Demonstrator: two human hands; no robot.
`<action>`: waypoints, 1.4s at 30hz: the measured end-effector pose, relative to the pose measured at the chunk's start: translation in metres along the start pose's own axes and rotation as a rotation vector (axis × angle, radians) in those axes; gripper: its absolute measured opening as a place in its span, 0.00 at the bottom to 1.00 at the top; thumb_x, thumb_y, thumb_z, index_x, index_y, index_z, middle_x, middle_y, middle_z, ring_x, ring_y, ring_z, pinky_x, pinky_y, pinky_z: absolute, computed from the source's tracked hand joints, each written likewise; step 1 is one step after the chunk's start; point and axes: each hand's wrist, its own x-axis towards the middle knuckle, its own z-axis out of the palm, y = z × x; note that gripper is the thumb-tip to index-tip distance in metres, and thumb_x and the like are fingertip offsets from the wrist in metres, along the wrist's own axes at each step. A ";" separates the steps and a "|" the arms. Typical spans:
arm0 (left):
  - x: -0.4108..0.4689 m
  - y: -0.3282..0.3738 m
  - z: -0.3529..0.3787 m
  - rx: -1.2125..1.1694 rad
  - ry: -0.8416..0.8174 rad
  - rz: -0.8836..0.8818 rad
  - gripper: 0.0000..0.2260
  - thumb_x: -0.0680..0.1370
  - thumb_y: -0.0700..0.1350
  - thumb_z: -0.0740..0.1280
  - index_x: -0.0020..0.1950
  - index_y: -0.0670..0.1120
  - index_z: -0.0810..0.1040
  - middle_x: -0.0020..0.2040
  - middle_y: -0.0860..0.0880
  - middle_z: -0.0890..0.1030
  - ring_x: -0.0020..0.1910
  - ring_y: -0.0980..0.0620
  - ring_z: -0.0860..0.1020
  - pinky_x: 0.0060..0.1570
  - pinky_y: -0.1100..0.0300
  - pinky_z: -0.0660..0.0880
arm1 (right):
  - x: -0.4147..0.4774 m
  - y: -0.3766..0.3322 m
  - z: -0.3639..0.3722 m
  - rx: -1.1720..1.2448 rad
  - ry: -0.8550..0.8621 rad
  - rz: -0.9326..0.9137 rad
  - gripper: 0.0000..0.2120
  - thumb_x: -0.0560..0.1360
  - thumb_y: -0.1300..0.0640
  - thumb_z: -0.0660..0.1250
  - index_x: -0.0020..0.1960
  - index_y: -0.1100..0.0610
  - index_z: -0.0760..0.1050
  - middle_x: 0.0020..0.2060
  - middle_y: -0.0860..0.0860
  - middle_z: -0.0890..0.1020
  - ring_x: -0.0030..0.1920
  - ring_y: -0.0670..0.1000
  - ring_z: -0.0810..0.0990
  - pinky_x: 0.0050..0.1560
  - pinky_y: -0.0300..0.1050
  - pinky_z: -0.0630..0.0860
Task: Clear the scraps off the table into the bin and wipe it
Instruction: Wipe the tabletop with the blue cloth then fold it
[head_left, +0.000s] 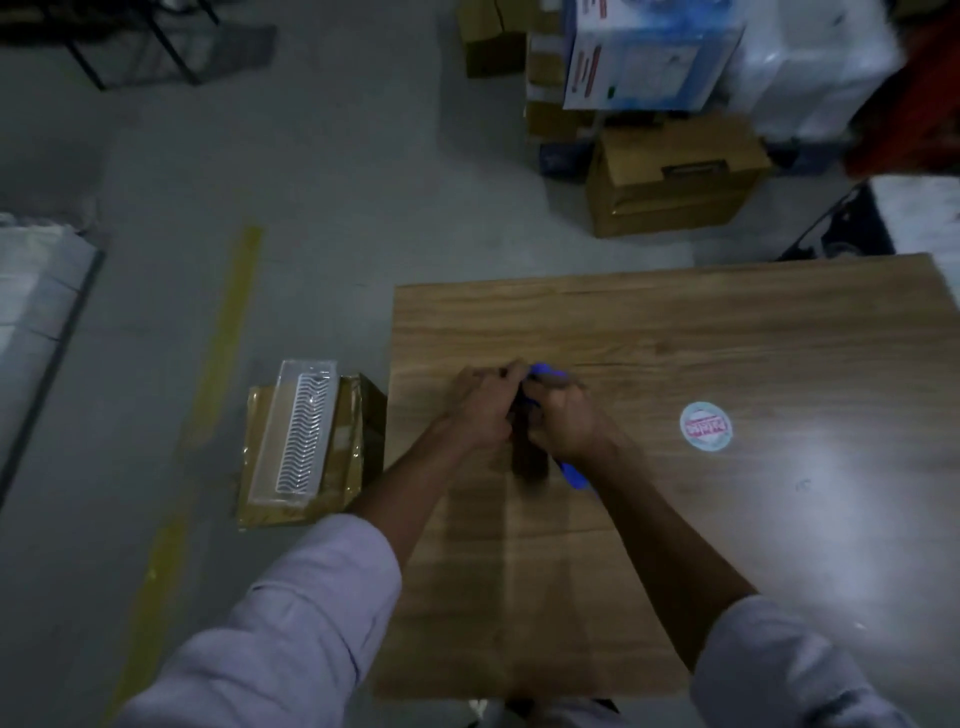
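The surface is smooth wood-grain, glossy where glare sits at 3 o'clock, by a round paper sticker. At 9 o'clock a clear, shiny plastic tray lies on a film-wrapped cardboard box. The floor is matt grey. The sleeves are pale cloth; the material of the blue piece is unclear.

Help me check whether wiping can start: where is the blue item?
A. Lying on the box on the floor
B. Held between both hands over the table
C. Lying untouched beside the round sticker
B: the blue item pokes out above and below the left hand and right hand, which curl round it together over the table.
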 end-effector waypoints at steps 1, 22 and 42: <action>0.010 -0.004 0.000 0.020 0.043 -0.013 0.31 0.77 0.45 0.69 0.77 0.45 0.60 0.72 0.41 0.72 0.72 0.40 0.69 0.68 0.53 0.64 | 0.011 0.005 0.004 0.023 0.037 -0.012 0.30 0.66 0.46 0.52 0.57 0.58 0.82 0.56 0.62 0.83 0.55 0.67 0.82 0.53 0.62 0.81; -0.033 0.013 0.032 -0.144 -0.036 -0.039 0.25 0.74 0.43 0.69 0.71 0.49 0.69 0.63 0.40 0.80 0.60 0.37 0.78 0.55 0.48 0.75 | -0.056 0.002 0.014 -0.031 -0.016 0.025 0.21 0.71 0.54 0.63 0.63 0.54 0.80 0.58 0.57 0.83 0.58 0.61 0.81 0.55 0.54 0.79; -0.077 0.010 0.048 -0.361 0.031 -0.020 0.17 0.74 0.38 0.68 0.59 0.53 0.71 0.60 0.43 0.80 0.60 0.40 0.78 0.56 0.50 0.74 | -0.093 -0.010 0.017 -0.137 -0.006 -0.077 0.22 0.74 0.57 0.66 0.69 0.52 0.77 0.64 0.55 0.80 0.64 0.61 0.78 0.58 0.54 0.77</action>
